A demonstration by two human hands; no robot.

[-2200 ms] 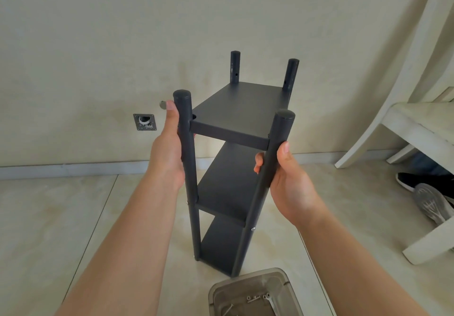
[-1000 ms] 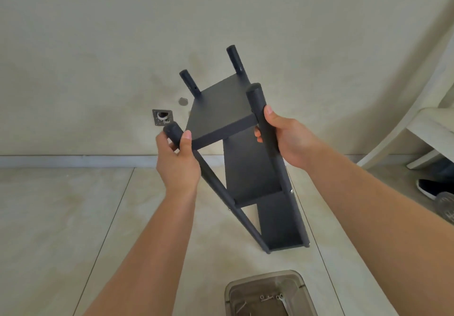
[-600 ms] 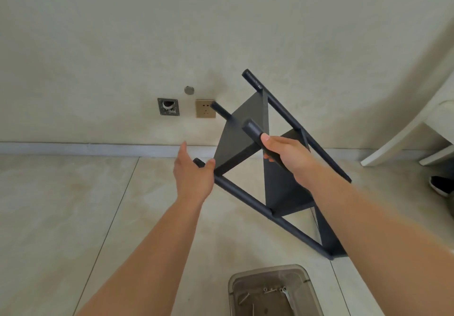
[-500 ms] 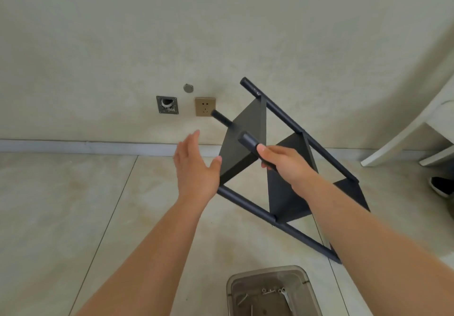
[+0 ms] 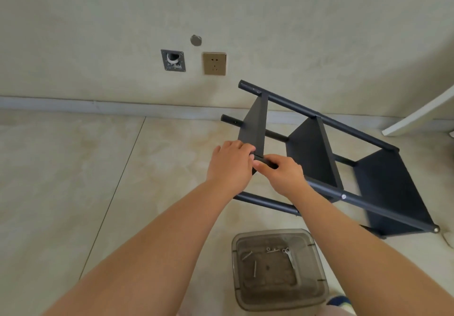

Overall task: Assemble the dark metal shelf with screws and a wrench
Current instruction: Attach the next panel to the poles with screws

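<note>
The dark metal shelf [image 5: 312,148], with three panels and four round posts, lies tipped on its side over the tiled floor, its top end pointing left. My right hand [image 5: 282,173] grips the near upper post just beside the leftmost panel. Touching that same post end from the left is my left hand [image 5: 229,166], fingers curled over it. A clear grey plastic tub [image 5: 317,288] sits on the floor in front of me; inside lie several loose screws [image 5: 255,267] and a small silver wrench [image 5: 291,258].
The beige wall carries a gold power socket [image 5: 214,63], an open grey wall box [image 5: 173,60] and a round plug [image 5: 195,40]. A baseboard runs along the floor edge. A white chair leg [image 5: 417,116] slants in at the right.
The shelf went from upright to lying on its side, rotated clockwise and lowered. My left hand let go of its post, opened, then came back onto the near post end beside my right hand.
</note>
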